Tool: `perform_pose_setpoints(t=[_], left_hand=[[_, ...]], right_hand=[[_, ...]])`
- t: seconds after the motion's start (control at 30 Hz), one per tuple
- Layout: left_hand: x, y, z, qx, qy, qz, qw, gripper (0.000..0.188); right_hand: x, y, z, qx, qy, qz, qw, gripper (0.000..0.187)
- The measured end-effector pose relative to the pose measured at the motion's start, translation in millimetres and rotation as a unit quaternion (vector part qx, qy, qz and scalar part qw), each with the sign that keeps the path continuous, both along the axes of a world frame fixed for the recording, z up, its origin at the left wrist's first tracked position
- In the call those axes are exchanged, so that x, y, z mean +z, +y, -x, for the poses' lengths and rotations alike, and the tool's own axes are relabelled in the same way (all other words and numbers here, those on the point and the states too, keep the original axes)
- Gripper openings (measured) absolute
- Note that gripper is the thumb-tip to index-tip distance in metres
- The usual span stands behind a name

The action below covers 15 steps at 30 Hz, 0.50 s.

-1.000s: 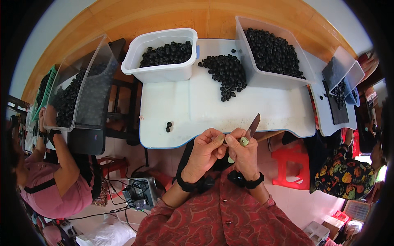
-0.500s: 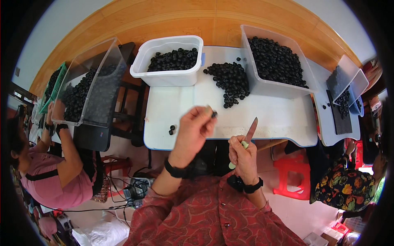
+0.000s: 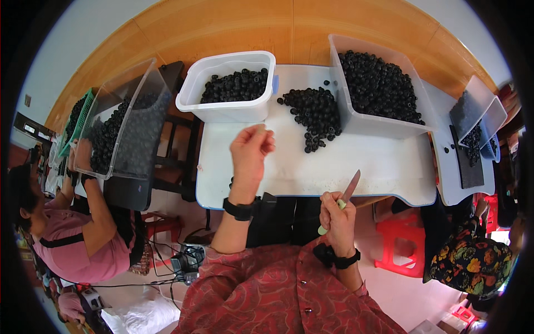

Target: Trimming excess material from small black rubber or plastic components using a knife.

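Note:
My left hand (image 3: 250, 153) is raised over the white table (image 3: 367, 167), its fingers loosely spread just in front of a white tub (image 3: 225, 111) of small dark round fruits; I see nothing in it. My right hand (image 3: 335, 216) stays at the table's near edge, gripping a small knife (image 3: 350, 188) with a pale green handle, blade pointing up and away. A loose pile of the dark fruits (image 3: 315, 116) lies on the table between the tub and a large clear bin (image 3: 384, 125) full of the same fruits.
At the left a person in pink (image 3: 83, 245) handles a tilted clear bin (image 3: 130, 128) of dark fruits. Small bins (image 3: 481, 114) and a black tray (image 3: 470, 164) stand at the right by a person in flowered clothes (image 3: 473, 261). A red stool (image 3: 403, 250) stands below.
My left hand left my right hand at the table edge and reached forward toward the white tub; the dark fruit seen in its fingertips half a second ago is gone. The knife hand barely moved.

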<state>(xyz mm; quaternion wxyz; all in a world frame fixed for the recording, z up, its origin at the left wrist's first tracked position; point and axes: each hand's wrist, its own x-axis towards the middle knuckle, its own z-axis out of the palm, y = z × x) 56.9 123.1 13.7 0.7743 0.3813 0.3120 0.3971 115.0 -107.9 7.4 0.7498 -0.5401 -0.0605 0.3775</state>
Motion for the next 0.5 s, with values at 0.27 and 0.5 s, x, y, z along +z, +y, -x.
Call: perform_pose_setpoints(t=[0.27, 0.5], left_hand=[[-30, -41, -39, -0.078, 0.275, -0.282, 0.916, 0.019], [-39, -55, -54, -0.054, 0.424, -0.473, 0.77, 0.023]], right_hand=[[-3, 1, -3, 0.01, 0.003, 0.01, 1.0, 0.019], [-9, 0, -5, 0.016, -0.002, 0.037, 0.999, 0.018]])
